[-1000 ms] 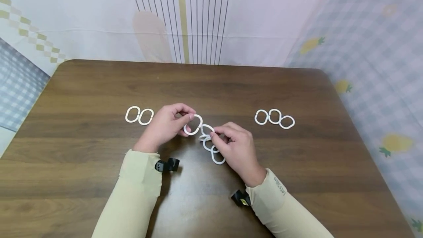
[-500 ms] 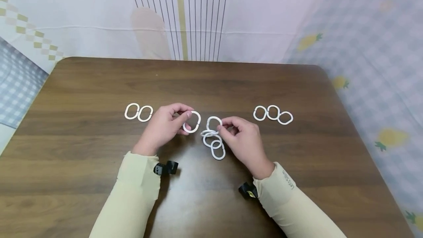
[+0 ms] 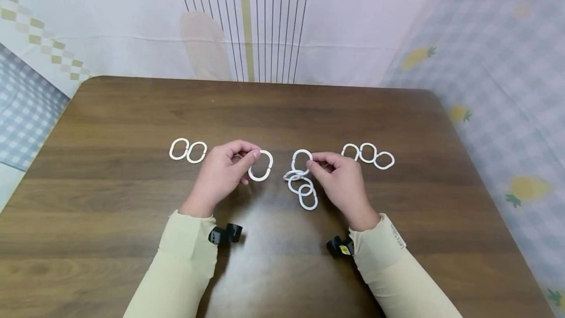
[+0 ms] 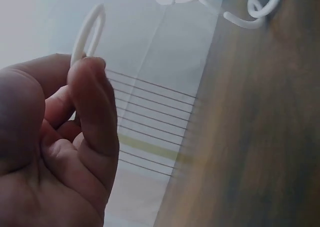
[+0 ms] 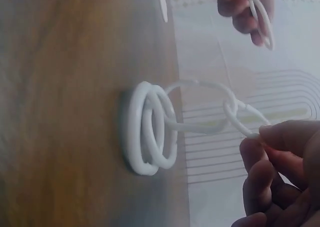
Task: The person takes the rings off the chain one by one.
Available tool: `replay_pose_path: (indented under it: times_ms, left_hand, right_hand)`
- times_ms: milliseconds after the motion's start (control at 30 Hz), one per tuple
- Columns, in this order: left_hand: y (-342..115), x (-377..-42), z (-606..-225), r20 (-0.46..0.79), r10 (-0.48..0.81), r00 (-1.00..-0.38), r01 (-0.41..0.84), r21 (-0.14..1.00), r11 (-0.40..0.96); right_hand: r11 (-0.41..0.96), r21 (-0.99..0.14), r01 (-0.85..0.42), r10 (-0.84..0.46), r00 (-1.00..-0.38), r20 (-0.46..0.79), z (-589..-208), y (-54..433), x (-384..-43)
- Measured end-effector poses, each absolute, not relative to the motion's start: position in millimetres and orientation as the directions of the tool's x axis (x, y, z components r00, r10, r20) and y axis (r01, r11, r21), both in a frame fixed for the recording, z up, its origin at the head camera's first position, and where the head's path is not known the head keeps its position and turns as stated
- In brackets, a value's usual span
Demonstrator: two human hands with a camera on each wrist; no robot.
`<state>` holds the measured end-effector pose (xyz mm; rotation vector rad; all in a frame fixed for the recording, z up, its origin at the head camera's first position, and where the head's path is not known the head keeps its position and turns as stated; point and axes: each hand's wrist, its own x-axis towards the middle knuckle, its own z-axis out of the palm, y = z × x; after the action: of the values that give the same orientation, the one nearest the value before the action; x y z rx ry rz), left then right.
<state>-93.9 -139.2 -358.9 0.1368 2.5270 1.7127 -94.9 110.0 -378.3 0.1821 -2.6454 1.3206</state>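
Observation:
Between thumb and fingers, my left hand (image 3: 218,175) pinches a single white plastic chain link (image 4: 84,32), an oval ring with a small split in its side. To its right, my right hand (image 3: 342,180) pinches the end link of a short white chain (image 5: 135,129) by its edge. Several oval links make up this chain. Its upper links stretch from my fingertips, while the lower ones bunch together close over the table in the right wrist view. A gap separates the single link from the chain. Parts of both pinched links are hidden by my fingers.
Two white links (image 3: 188,152) lie side by side on the brown wooden table (image 3: 273,278), left of my left hand. Three more links (image 3: 374,157) lie in a row behind my right hand, which partly covers one. A patterned cloth (image 3: 353,23) hangs behind the table.
One second ago the single link met the chain's end link. My right hand has since moved right with the chain, opening a gap. My left hand has stayed nearly in place.

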Motion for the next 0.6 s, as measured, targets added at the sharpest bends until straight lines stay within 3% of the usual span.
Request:
replay_pose_path:
  times_ms: [333,600]
  left_hand:
    - [-134.9,-89.6,-370.2,0.095,0.057,-0.994,0.11,0.909,0.401]
    - [-145.3,-93.3,-376.6,0.087,0.03,-0.996,0.092,0.915,0.393]
  right_hand:
    - [0.622,-0.77,-0.14,-0.034,-0.988,0.153,-378.4,126.6,-105.7]
    - [0.597,-0.791,-0.137,-0.014,-0.987,0.16,-381.2,133.9,-106.6]
